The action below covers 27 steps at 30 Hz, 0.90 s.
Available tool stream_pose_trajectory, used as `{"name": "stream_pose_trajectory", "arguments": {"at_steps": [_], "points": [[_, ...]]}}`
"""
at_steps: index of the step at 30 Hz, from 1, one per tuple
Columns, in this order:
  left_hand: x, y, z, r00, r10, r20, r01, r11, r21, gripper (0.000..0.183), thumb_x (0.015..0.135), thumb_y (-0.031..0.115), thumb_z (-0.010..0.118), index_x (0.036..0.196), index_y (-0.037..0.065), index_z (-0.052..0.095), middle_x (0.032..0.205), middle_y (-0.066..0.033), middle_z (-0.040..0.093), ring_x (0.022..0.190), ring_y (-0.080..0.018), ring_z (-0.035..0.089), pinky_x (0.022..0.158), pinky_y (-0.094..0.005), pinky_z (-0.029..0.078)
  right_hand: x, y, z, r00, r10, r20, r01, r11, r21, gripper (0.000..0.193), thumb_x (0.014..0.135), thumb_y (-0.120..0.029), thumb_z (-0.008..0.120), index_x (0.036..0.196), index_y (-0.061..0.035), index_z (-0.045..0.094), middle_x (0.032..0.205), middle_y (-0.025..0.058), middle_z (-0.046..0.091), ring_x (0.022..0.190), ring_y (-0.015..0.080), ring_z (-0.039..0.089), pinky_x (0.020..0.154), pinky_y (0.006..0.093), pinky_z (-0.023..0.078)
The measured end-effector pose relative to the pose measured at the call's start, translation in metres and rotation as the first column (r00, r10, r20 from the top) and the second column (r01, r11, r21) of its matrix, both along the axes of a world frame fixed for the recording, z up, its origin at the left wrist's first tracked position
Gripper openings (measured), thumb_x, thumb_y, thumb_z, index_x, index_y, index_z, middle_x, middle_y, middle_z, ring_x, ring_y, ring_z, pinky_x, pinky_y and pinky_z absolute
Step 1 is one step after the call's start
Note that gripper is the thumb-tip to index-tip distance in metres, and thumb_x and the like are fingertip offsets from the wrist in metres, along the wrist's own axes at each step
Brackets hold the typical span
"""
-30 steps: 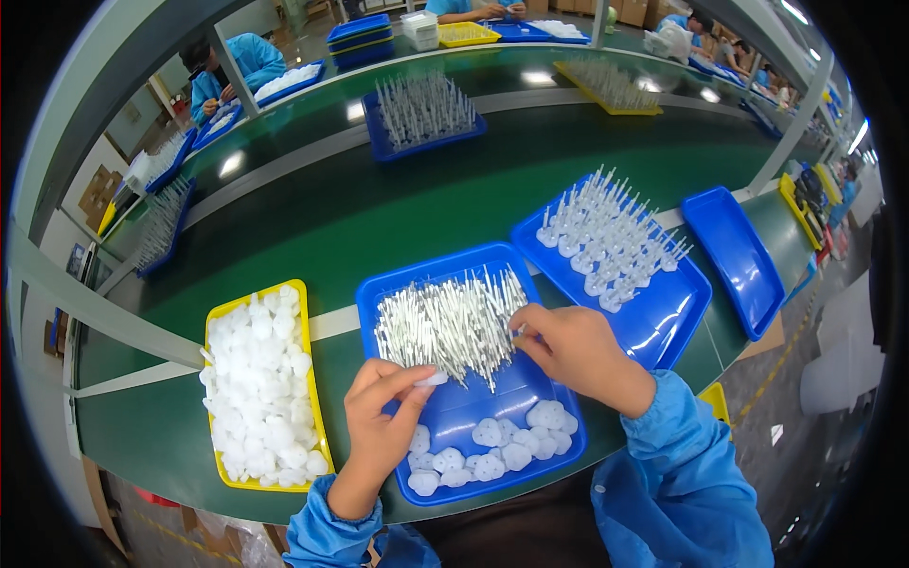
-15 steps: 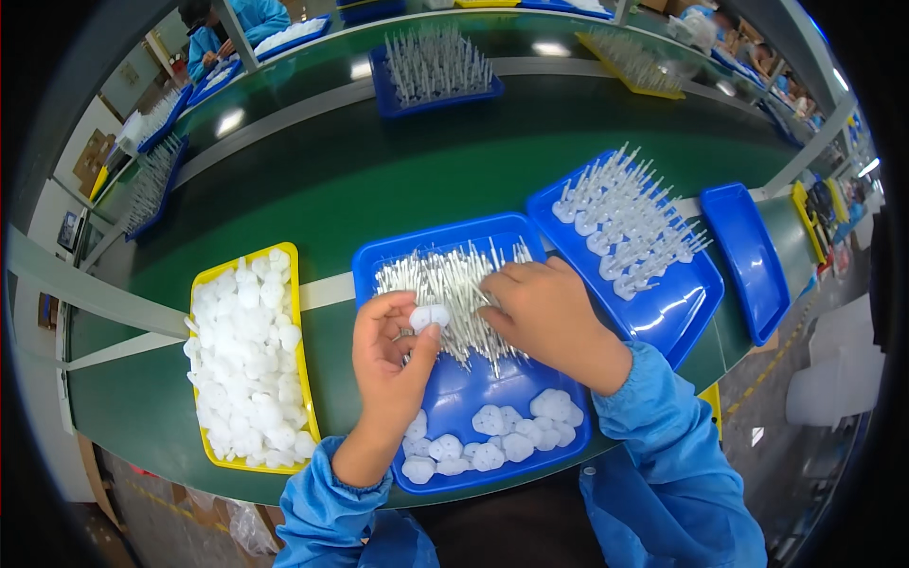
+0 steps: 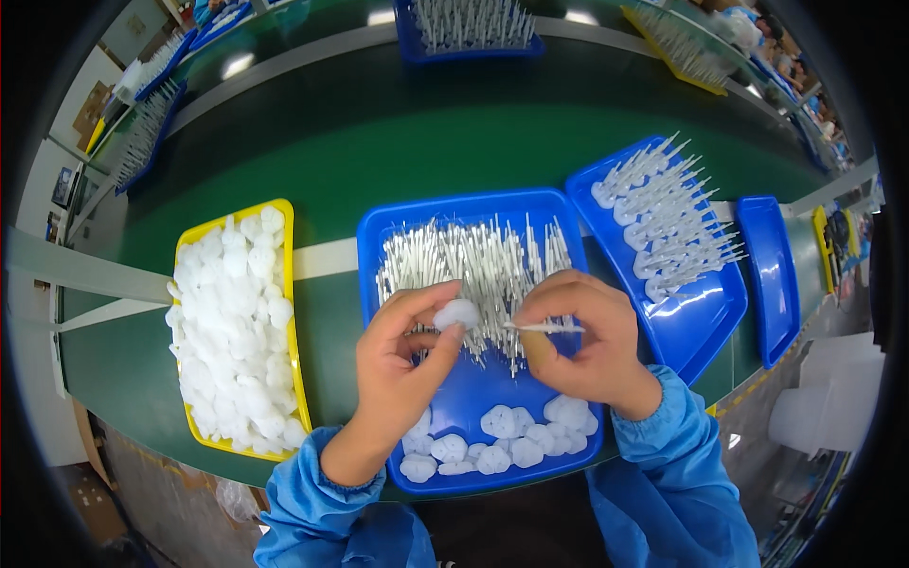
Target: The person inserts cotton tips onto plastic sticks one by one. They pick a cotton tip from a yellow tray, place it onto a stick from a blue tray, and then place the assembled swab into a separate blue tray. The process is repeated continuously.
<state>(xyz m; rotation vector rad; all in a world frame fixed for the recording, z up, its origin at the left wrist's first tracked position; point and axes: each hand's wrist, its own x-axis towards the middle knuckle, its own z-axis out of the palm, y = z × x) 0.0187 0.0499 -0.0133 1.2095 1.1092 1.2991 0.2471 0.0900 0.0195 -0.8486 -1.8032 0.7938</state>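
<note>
Head view: looking down on a green counter (image 3: 331,142), with both hands near the middle of the frame.
Left hand (image 3: 393,364): just left of centre; closed on a white disc (image 3: 457,314), pinched between thumb and fingers.
White disc: held up near the centre of the frame, above the middle blue tray (image 3: 473,388).
Right hand (image 3: 598,343): right of centre; gripping a thin white stick (image 3: 549,328) between thumb and fingers.
Thin white stick: nearly level, left tip toward the white disc, apart from it.
Middle blue tray: beneath both hands, in the centre and lower centre of the frame.
Stick pile (image 3: 454,260): crowded into the upper part of that tray, partly hidden by the hands.
Loose discs (image 3: 492,459): strewn along its lower edge, some overlapping.
Yellow tray (image 3: 296,369): at the left of the frame, heaped with more discs (image 3: 232,331).
Slanted blue tray (image 3: 696,327): right of centre, with rows of discs bearing sticks (image 3: 668,222) in its upper part.
Narrow-looking blue tray (image 3: 769,284): toward the right edge of the frame.
Far blue tray (image 3: 473,55): top middle, filled with upright sticks.
Sleeves (image 3: 672,445): blue, lower part of the frame.
</note>
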Motion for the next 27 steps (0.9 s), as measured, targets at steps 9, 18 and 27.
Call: {"name": "stream_pose_trajectory", "arguments": {"at_steps": [9,18,27], "points": [[-0.001,-0.001,-0.002,0.998,-0.039,0.055,0.036,0.998,0.051,0.04,0.1,-0.012,0.075,0.138,0.0,0.076,0.128,-0.01,0.069,0.115,-0.0169,0.075,0.091,-0.0256,0.067,-0.006,0.003,-0.019,0.962,-0.101,0.252,0.021,0.953,0.301,0.033,0.078,-0.002,0.089,0.109,-0.0098,0.084,0.088,0.0029,0.081,0.075,0.0205,0.077,0.067,0.0339,0.055],[0.0,0.0,0.0,1.0,0.02,0.001,-0.02,0.998,0.054,0.045,0.099,-0.011,0.076,0.143,0.0,0.075,0.13,-0.0098,0.066,0.117,-0.0159,0.073,0.09,-0.0254,0.067,-0.007,-0.003,-0.009,0.947,-0.115,0.301,0.04,0.969,0.245,0.027,0.079,-0.005,0.091,0.105,-0.0091,0.086,0.067,0.0009,0.071,0.056,0.0163,0.067,0.06,0.0324,0.048],[0.004,0.001,0.0,0.977,0.061,-0.203,-0.014,0.974,0.225,0.045,0.096,-0.013,0.077,0.139,0.002,0.078,0.13,-0.0121,0.068,0.115,-0.0186,0.073,0.089,-0.0279,0.068,-0.011,-0.009,-0.007,0.933,-0.16,0.323,0.091,0.972,0.218,0.023,0.083,-0.01,0.09,0.105,-0.0108,0.085,0.074,0.0021,0.076,0.06,0.0201,0.072,0.059,0.0356,0.052]]}}
